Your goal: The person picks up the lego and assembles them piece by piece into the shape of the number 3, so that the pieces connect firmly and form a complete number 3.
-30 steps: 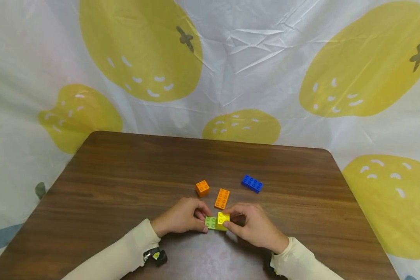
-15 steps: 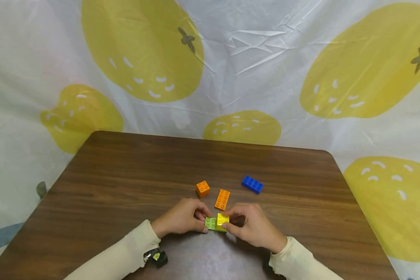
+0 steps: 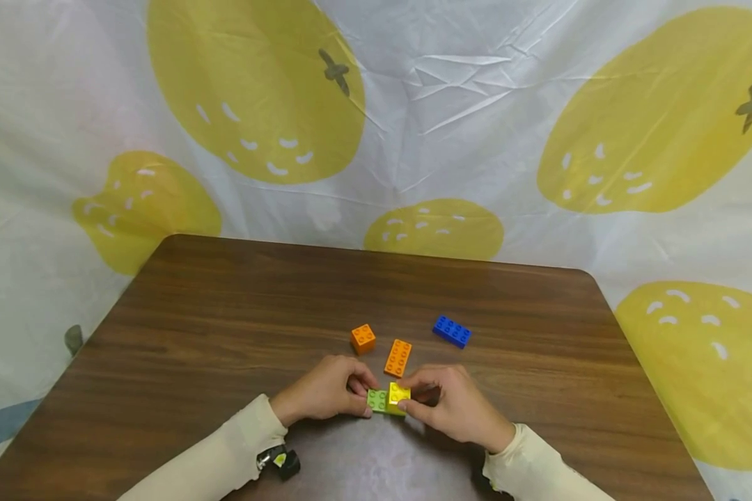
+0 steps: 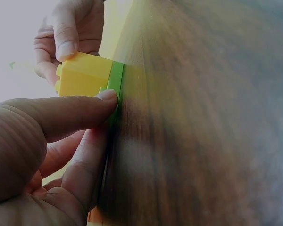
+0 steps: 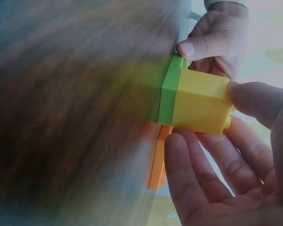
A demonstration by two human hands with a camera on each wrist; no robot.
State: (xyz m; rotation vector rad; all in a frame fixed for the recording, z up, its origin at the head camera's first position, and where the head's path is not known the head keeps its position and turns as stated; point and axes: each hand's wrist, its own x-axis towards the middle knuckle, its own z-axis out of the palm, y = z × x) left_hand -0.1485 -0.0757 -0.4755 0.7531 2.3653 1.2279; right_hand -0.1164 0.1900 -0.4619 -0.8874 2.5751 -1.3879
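A flat green toy brick (image 3: 377, 400) lies on the table near its front, and a taller yellow brick (image 3: 399, 394) sits on its right half. My left hand (image 3: 329, 388) pinches the green brick's left end between thumb and fingers. The right hand (image 3: 457, 403) grips the yellow brick, its thumb on the near side and fingers on the far side. In the right wrist view the yellow brick (image 5: 200, 101) rests against the green brick (image 5: 169, 92) with no clear gap. Both bricks show beyond the left thumb in the left wrist view.
Just beyond the hands lie a flat orange brick (image 3: 397, 358) and a small square orange brick (image 3: 363, 339). A blue brick (image 3: 452, 331) is farther back on the right. Behind the brown table (image 3: 257, 299) hangs a white curtain (image 3: 451, 139) with yellow fruit prints.
Almost nothing differs. Both hands keep their hold on the green and yellow bricks, and the whole head view has shifted slightly.
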